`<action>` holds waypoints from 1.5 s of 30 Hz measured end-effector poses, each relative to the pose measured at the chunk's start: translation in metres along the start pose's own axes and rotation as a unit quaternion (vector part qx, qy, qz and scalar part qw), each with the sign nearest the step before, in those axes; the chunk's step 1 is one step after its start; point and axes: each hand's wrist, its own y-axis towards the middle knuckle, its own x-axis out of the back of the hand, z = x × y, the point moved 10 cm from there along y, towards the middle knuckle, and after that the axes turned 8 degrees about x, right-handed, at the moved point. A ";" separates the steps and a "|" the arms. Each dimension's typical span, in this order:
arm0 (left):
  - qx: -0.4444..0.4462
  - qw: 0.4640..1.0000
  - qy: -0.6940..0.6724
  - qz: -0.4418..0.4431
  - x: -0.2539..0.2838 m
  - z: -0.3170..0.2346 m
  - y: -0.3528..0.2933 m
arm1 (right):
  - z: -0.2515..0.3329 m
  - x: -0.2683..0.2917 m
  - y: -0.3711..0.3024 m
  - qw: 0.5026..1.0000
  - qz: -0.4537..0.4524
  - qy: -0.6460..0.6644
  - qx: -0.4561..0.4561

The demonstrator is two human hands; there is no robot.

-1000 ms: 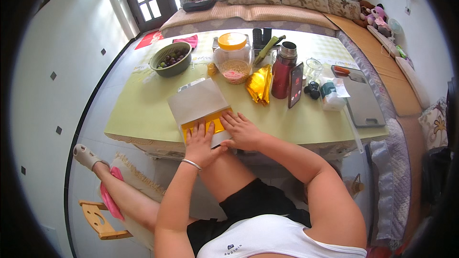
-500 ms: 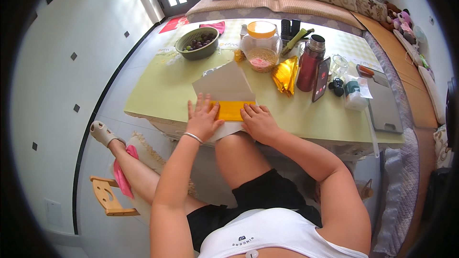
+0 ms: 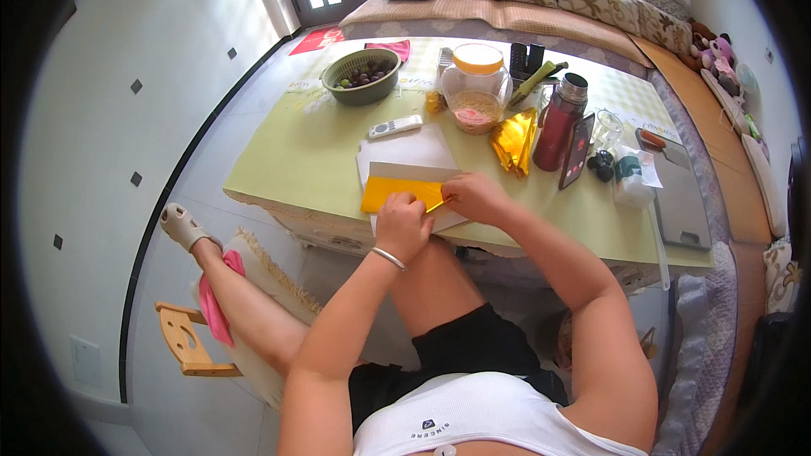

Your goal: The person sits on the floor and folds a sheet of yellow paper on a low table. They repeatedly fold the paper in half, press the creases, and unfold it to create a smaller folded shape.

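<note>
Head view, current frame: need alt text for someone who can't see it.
At a table, a person's right hand pinches the right end of a gold sheet, the left hand curled at its near edge. Beyond are a remote, a bowl of fruit, a jar, a flask and a phone.

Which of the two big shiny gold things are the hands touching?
The rectangular gold sheet: the left hand and right hand are both at it. The other, a crinkled gold bundle, sits untouched beside the red thermos.
</note>
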 end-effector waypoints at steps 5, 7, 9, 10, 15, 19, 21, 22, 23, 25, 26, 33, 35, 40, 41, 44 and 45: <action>0.146 0.981 -0.128 -0.012 -0.022 0.033 0.010 | -0.028 0.000 0.014 0.991 0.016 0.109 -0.072; 0.162 0.979 -0.122 -0.029 -0.023 0.039 0.010 | -0.033 -0.002 0.019 0.988 0.011 0.128 -0.091; 0.181 0.977 -0.107 -0.041 -0.023 0.045 0.010 | -0.035 -0.008 0.023 0.984 0.010 0.137 -0.110; 0.189 0.976 -0.097 -0.045 -0.025 0.047 0.012 | -0.036 -0.007 0.022 0.986 -0.012 0.130 -0.109; 0.235 0.970 -0.052 -0.043 -0.029 0.049 0.017 | -0.027 0.001 0.012 0.983 -0.111 0.110 -0.098; 0.254 0.967 -0.010 -0.019 -0.038 0.055 0.021 | 0.000 0.011 0.004 0.991 -0.127 -0.045 0.012; 0.262 0.965 -0.007 -0.003 -0.039 0.055 0.025 | 0.024 0.001 -0.001 0.986 -0.090 -0.098 0.105; 0.266 0.964 -0.011 0.002 -0.039 0.055 0.025 | 0.028 -0.007 -0.004 0.988 -0.060 -0.088 0.112; 0.270 0.963 -0.013 0.007 -0.038 0.054 0.025 | 0.036 -0.013 -0.008 0.989 -0.032 -0.077 0.118; 0.251 0.968 -0.006 -0.013 -0.035 0.054 0.025 | 0.043 -0.024 -0.011 0.989 0.011 -0.059 0.136; 0.240 0.971 -0.003 -0.022 -0.034 0.053 0.025 | 0.039 -0.027 -0.010 0.991 0.018 -0.046 0.122; 0.251 0.967 -0.039 0.015 -0.046 0.060 0.025 | 0.035 -0.034 -0.009 0.994 0.053 -0.040 0.091; 0.228 0.973 -0.034 -0.029 -0.039 0.056 0.026 | 0.034 -0.034 -0.010 0.994 0.053 -0.037 0.093; 0.172 0.985 -0.011 0.013 -0.038 0.048 0.026 | 0.032 -0.036 -0.010 0.993 0.059 -0.024 0.104; 0.157 0.987 -0.002 0.024 -0.033 0.044 0.025 | 0.032 -0.037 -0.010 0.992 0.061 -0.028 0.106; 0.115 0.988 -0.067 0.082 -0.015 0.041 0.019 | 0.034 -0.041 -0.010 0.990 0.067 -0.041 0.118; 0.058 0.995 -0.039 0.069 -0.003 0.038 0.017 | 0.038 -0.038 -0.010 0.989 0.068 -0.045 0.123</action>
